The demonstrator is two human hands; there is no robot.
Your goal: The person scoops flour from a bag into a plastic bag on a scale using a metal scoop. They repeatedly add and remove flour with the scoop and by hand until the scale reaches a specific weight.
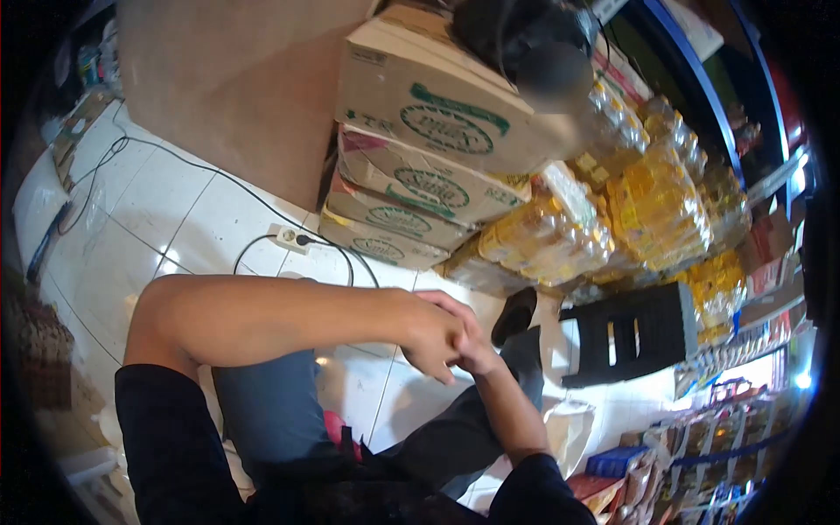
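Observation:
My left hand (427, 339) meets my right hand (473, 347) above my lap, and the two are clasped with their fingers closed against each other. No object shows between them. Some fingertips are hidden where the hands overlap. My left forearm stretches across from the left side, while my right forearm rises from the lower right. Beneath them are my legs in dark grey trousers (267, 407) and the white tiled floor (354, 385).
Cardboard boxes (429, 109) are stacked ahead, beside plastic-wrapped yellow bottles (656, 206). A dark, partly blurred shape (516, 39) is above the boxes. A power socket (290, 240) with cables lies on the floor. A black plastic stool (626, 332) stands at right.

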